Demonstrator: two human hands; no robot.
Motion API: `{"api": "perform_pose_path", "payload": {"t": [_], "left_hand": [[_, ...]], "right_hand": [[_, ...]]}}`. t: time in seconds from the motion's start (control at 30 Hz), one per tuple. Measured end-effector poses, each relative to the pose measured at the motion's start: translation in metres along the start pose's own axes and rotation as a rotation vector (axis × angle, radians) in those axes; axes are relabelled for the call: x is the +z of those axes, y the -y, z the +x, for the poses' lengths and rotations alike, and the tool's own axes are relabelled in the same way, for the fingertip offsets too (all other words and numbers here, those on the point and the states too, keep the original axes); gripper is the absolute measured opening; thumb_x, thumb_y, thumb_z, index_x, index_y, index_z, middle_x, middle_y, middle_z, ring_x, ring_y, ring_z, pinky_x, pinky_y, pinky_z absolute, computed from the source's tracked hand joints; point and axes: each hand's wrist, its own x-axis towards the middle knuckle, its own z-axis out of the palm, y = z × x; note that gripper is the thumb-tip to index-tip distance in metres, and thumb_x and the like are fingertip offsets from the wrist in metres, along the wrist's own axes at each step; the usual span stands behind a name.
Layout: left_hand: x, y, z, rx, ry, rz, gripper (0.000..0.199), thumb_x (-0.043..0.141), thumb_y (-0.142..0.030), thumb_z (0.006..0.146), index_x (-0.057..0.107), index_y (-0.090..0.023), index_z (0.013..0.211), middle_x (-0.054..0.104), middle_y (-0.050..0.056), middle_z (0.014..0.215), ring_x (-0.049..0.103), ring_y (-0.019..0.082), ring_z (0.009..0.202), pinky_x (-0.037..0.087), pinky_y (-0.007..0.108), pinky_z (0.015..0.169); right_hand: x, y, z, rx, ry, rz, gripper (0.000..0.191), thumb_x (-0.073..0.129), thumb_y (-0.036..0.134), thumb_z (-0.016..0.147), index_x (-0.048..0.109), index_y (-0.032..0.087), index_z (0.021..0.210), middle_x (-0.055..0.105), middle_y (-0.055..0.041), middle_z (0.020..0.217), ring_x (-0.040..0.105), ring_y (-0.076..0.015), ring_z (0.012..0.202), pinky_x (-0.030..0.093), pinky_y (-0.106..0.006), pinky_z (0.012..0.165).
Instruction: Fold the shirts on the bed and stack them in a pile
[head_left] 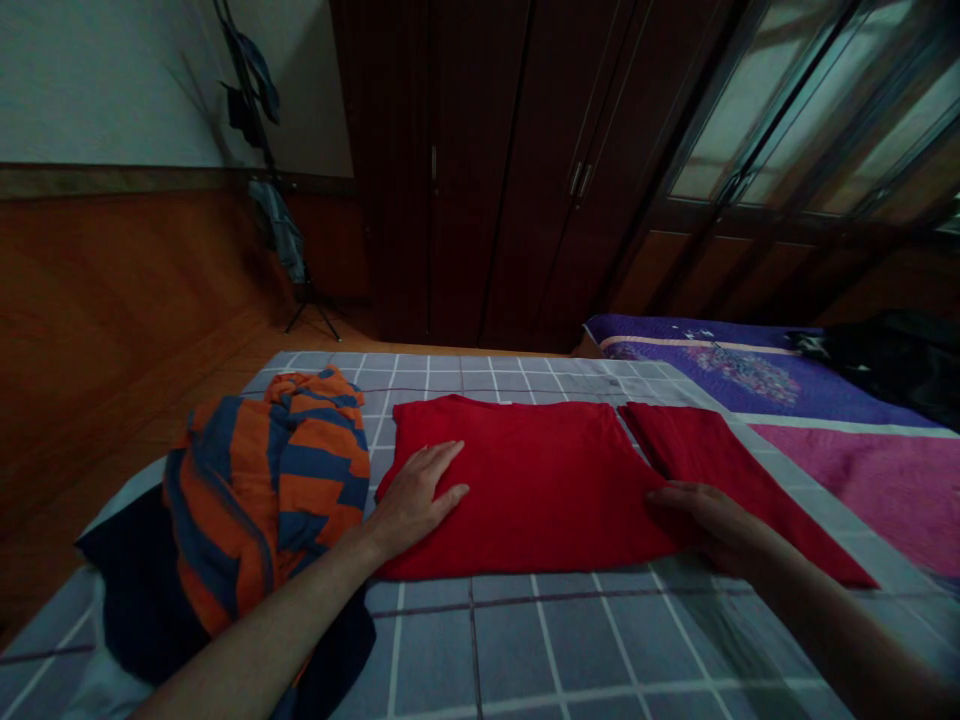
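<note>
A red garment (pixel 532 480), folded into a wide flat shape, lies on the grey checked cloth (pixel 517 650). On its left part rests my left hand (pixel 420 500), palm down with thumb and fingers apart. My right hand (pixel 697 515) is at the garment's right edge, its fingertips on the red fabric and its lower fingers hidden; whether it pinches the cloth is not clear. Just beyond that edge, a second folded red piece (pixel 750 480) stretches to the lower right, partly behind my right hand and forearm.
An orange and blue striped cloth (pixel 262 480) lies heaped at the left over a dark cloth (pixel 142 590). A purple and pink bedspread (pixel 862 470) with a black item (pixel 900 360) is at the right. Behind stand a dark wardrobe (pixel 480 180) and a clothes stand (pixel 255 110).
</note>
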Motion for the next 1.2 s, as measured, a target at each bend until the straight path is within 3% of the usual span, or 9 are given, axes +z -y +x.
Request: {"api": "perform_pose_path", "payload": {"t": [0.1,0.2,0.3,0.4,0.6,0.7,0.8,1.0,1.2], "left_hand": [[-0.008,0.007,0.006,-0.127,-0.179,-0.266,0.047,0.052,-0.033,0.086,0.048,-0.016,0.131,0.056,0.012,0.130,0.052,0.022,0.120,0.037,0.040,0.105],[-0.020,0.019,0.013,-0.302,-0.361,-0.637,0.049,0.057,-0.036,0.083,0.050,-0.012,0.125,0.063,0.013,0.116,0.061,0.021,0.106,0.045,0.036,0.094],[-0.035,0.029,0.017,-0.447,-0.510,-0.955,0.047,0.063,-0.035,0.078,0.053,-0.013,0.117,0.068,0.010,0.100,0.066,0.018,0.091,0.050,0.028,0.079],[-0.045,0.034,0.018,-0.520,-0.577,-1.125,0.039,0.064,-0.027,0.077,0.053,-0.014,0.111,0.069,0.007,0.090,0.066,0.014,0.079,0.050,0.023,0.068],[-0.042,0.037,0.016,-0.580,-0.489,-1.214,0.030,0.064,-0.032,0.081,0.054,-0.016,0.103,0.068,0.006,0.085,0.067,0.014,0.069,0.052,0.023,0.060],[-0.038,0.041,0.016,-0.610,-0.410,-1.244,0.035,0.061,-0.044,0.082,0.055,-0.015,0.102,0.069,0.008,0.082,0.068,0.016,0.067,0.053,0.024,0.058],[-0.036,0.045,0.015,-0.600,-0.371,-1.237,0.041,0.064,-0.046,0.080,0.056,-0.015,0.106,0.070,0.008,0.088,0.069,0.016,0.072,0.052,0.023,0.061],[-0.029,0.049,0.015,-0.553,-0.396,-1.150,0.064,0.072,-0.015,0.064,0.049,-0.016,0.123,0.068,0.010,0.106,0.068,0.021,0.087,0.052,0.032,0.078],[-0.025,0.054,0.018,-0.507,-0.421,-1.041,0.064,0.068,-0.017,0.062,0.050,-0.017,0.123,0.061,0.012,0.120,0.061,0.027,0.108,0.049,0.038,0.089]], "right_hand": [[0.008,0.006,-0.010,0.171,0.092,0.305,0.017,0.068,0.020,0.068,0.063,0.016,0.084,0.071,-0.0100,0.075,0.069,-0.0226,0.073,0.056,-0.032,0.067],[0.016,0.012,-0.013,0.274,0.050,0.506,0.020,0.065,0.014,0.069,0.062,0.017,0.088,0.071,-0.0079,0.073,0.069,-0.0225,0.073,0.057,-0.034,0.072],[0.026,0.028,-0.008,0.193,0.036,0.513,0.019,0.065,0.013,0.067,0.063,0.017,0.085,0.072,-0.0076,0.075,0.069,-0.0211,0.068,0.056,-0.031,0.067],[0.049,0.062,-0.005,-0.052,0.069,0.440,0.021,0.067,0.015,0.062,0.063,0.016,0.083,0.071,-0.0070,0.079,0.067,-0.0195,0.063,0.055,-0.028,0.061],[0.157,0.128,-0.032,-0.533,0.142,-0.171,0.049,0.055,0.017,0.067,0.058,0.013,0.115,0.071,-0.0051,0.081,0.067,-0.0216,0.071,0.053,-0.030,0.061],[0.218,0.126,-0.058,-0.602,0.219,-0.267,0.054,0.055,0.012,0.063,0.059,0.015,0.117,0.071,-0.0057,0.090,0.067,-0.0241,0.083,0.052,-0.032,0.071],[0.257,0.107,-0.079,-0.733,0.278,-0.556,0.057,0.053,0.014,0.065,0.055,0.014,0.122,0.070,-0.0116,0.099,0.065,-0.0286,0.093,0.050,-0.037,0.077],[0.264,0.092,-0.099,-0.852,0.281,-0.833,0.066,0.050,0.016,0.071,0.037,0.014,0.136,0.068,-0.0133,0.103,0.067,-0.0280,0.084,0.047,-0.034,0.065],[0.264,0.083,-0.112,-0.997,0.323,-0.912,0.063,0.053,0.020,0.070,0.042,0.016,0.131,0.064,-0.0119,0.101,0.064,-0.0256,0.077,0.043,-0.030,0.056]]}}
